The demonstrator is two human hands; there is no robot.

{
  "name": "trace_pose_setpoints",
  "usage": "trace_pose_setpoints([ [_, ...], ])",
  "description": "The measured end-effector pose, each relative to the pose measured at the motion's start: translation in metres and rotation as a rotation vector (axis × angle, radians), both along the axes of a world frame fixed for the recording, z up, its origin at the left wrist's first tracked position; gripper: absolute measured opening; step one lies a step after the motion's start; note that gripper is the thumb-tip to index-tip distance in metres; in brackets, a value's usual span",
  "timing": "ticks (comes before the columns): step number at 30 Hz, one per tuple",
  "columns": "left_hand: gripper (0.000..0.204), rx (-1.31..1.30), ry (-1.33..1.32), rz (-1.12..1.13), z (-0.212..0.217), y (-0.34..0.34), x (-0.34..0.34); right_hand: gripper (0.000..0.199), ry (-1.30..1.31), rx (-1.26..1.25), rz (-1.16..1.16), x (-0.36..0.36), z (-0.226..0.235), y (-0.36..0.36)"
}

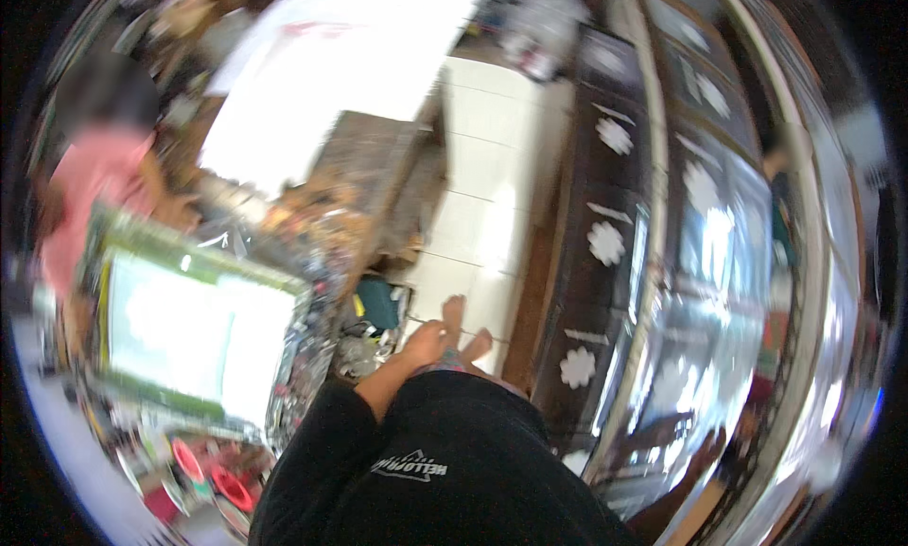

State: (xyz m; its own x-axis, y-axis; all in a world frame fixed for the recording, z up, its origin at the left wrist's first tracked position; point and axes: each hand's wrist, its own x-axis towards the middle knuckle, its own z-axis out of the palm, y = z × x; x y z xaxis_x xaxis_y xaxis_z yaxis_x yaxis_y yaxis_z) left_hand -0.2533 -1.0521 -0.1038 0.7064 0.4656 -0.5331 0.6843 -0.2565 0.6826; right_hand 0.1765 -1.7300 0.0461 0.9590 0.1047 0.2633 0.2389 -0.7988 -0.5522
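My left hand (426, 345) hangs in front of my body, near my patterned shorts (448, 361). Its fingers look curled in, and whatever they may hold is too small or hidden to name. Off to the right, my right hand (705, 456) is dark and blurred beside a long shiny, reflective surface (670, 423); I cannot make out its fingers or whether it touches that surface. Along this side runs a row of dark panels (605, 286) printed with white flower shapes (606, 244).
At left stands a cluttered wooden table (364, 163) with a large white sheet (284, 92) and a green-edged frame (203, 333). A person in pink (99, 173) is behind it. Red-rimmed containers (232, 487) sit lower left. A white tiled aisle (473, 206) runs ahead.
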Motion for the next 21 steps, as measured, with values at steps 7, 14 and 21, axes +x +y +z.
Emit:
trace_pose_setpoints([
  [7, 0.035, 0.419, -0.424, 0.283, 0.1, 0.054, 0.043, 0.043, 0.059, 0.087, 0.323, 0.052, 0.038, 0.247],
  [14, 0.045, 0.829, -0.443, 0.433, 0.196, 0.13, 0.044, 0.029, 0.208, 0.376, 0.684, -0.019, 0.069, 0.483],
  [21, 0.076, 1.365, 0.127, 0.587, 0.241, 0.22, 0.014, 0.029, 0.454, 0.368, 0.899, -0.088, 0.05, 0.574],
])
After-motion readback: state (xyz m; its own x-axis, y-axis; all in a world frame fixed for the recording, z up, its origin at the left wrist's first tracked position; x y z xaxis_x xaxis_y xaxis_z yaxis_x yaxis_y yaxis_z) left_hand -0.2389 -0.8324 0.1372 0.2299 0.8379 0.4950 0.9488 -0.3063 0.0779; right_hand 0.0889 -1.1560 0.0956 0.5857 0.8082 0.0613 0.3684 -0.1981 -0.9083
